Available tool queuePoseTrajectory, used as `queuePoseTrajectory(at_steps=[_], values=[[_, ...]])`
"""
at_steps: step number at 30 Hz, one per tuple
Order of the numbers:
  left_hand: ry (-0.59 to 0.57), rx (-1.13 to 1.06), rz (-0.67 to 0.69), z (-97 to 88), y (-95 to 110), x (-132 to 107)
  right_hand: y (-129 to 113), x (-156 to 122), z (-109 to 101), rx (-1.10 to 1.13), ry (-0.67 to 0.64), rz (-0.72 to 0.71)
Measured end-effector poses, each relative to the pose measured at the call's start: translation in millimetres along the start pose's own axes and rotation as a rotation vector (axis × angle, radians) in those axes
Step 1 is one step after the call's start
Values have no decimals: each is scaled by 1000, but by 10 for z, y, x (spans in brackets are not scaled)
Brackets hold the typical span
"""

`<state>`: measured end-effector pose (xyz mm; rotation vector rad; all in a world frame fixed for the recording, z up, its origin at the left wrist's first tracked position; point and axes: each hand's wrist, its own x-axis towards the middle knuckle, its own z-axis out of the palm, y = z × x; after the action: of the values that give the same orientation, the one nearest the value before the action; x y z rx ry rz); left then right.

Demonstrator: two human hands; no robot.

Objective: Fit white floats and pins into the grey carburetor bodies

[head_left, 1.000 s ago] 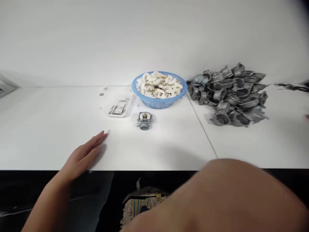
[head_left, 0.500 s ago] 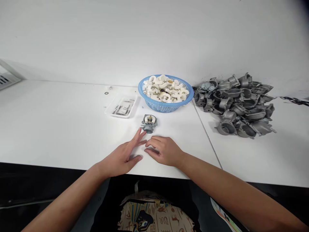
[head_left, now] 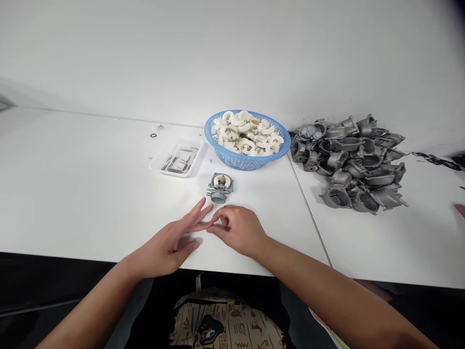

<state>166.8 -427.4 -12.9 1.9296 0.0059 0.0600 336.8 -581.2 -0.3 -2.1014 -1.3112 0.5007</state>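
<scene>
My left hand (head_left: 170, 245) is held low over the white table with its fingers apart. One of its fingertips meets the pinched thumb and index finger of my right hand (head_left: 238, 229). Anything small between those fingertips is too hard to see. Just beyond both hands, untouched, sits a grey metal carburetor body (head_left: 219, 196). A white C-shaped float (head_left: 217, 181) and a brass part lie in its open upper side.
Behind the carburetor stands a blue basket (head_left: 247, 164) heaped with white floats. To its left is a clear plastic tray (head_left: 155, 166) of thin metal pins, near a black ring (head_left: 153, 135). Grey castings (head_left: 348, 165) pile up at right. Another person's hand (head_left: 460, 209) shows at the right edge.
My right thumb and index finger have closed into a pinch at a left fingertip. Both hands have drawn slightly away from the carburetor. Another person's hand has appeared at the right edge.
</scene>
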Motion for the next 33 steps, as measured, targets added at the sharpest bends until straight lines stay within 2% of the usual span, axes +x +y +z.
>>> queuePoseTrajectory(at_steps=[6, 12, 16, 19, 23, 26, 30, 33], values=[[54, -27, 32, -3, -10, -4, -9, 7, -42, -11, -70, -8], [107, 181, 134, 2, 63, 1, -13, 8, -38, -133, -86, -109], [242, 282, 319, -11, 48, -4, -17, -6, -30, -200, -119, -183], [350, 325, 380, -114, 75, 59, -13, -13, -33, -243, -161, -206], [401, 436, 394, -360, 266, 369, -30, 1, -35, -245, -182, -231], [340, 525, 357, -497, 358, 721, -64, 19, -22, -239, -207, -286], [217, 482, 299, -524, 194, 1077, -95, 20, 9, -315, -218, -339], [162, 387, 319, -489, 1, 1167, -96, 8, 33, -410, -238, -386]])
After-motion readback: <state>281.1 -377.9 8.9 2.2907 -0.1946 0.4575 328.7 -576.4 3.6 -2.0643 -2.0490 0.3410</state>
